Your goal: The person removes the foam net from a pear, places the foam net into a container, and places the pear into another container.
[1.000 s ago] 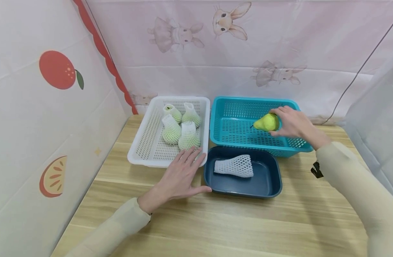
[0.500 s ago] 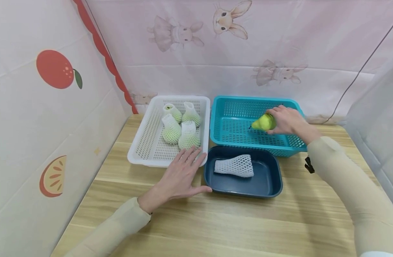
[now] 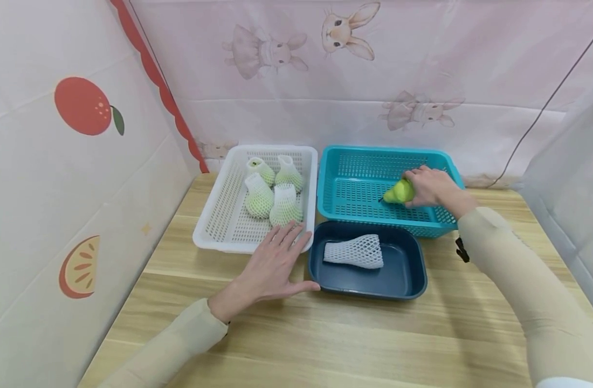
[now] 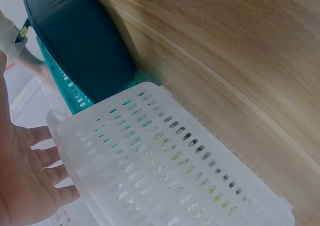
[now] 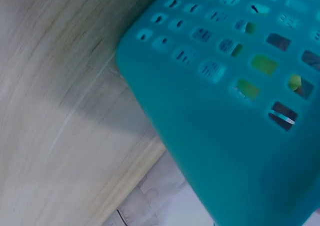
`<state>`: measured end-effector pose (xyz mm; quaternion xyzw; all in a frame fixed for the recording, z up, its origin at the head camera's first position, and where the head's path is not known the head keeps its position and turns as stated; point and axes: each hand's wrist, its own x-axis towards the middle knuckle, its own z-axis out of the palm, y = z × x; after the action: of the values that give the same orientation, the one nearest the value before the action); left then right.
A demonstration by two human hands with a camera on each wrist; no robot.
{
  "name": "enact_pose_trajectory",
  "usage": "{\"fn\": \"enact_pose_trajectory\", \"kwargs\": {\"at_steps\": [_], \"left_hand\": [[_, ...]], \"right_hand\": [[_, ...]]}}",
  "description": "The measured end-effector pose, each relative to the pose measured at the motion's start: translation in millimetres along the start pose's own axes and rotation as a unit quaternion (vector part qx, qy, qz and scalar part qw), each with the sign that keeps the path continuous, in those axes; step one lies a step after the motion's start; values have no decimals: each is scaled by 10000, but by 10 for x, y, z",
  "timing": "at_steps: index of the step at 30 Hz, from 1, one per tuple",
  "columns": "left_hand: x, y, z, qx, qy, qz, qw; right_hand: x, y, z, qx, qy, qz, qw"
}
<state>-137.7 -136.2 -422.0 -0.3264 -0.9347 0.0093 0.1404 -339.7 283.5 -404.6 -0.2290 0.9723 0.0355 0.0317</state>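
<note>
My right hand (image 3: 432,187) grips a yellow-green pear (image 3: 398,192) low inside the teal basket (image 3: 384,149), its dark stem pointing left. In the right wrist view, bits of the pear (image 5: 264,64) show through the holes in the basket wall (image 5: 200,111); the hand is mostly hidden there. With fingers spread and straight, my left hand (image 3: 272,267) rests at the front right corner of the white basket (image 3: 228,226). Its thumb reaches the front left corner of a dark blue tray (image 3: 398,277). The left wrist view shows those fingers (image 4: 45,158) over the rim of the white basket (image 4: 90,141).
Several pears (image 3: 259,199) in white foam nets lie in the white basket. A loose foam net (image 3: 357,251) lies in the dark blue tray, just in front of the teal basket. Behind the baskets stands a printed cloth wall (image 3: 277,124); the wooden table (image 3: 325,345) extends in front.
My right hand, holding the pear, has shifted slightly left and sunk lower into the teal basket. The left hand has stayed in place.
</note>
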Motion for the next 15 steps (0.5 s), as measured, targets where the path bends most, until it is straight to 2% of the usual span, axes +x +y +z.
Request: {"fn": "enact_pose_trajectory", "kwargs": {"at_steps": [10, 15], "left_hand": [[7, 5, -1, 41, -101, -5, 9999], [2, -1, 3, 39, -156, -19, 9999]], "right_hand": [[0, 42, 31, 236, -574, 317, 9976], [-10, 55, 22, 244, -616, 324, 9973]]}}
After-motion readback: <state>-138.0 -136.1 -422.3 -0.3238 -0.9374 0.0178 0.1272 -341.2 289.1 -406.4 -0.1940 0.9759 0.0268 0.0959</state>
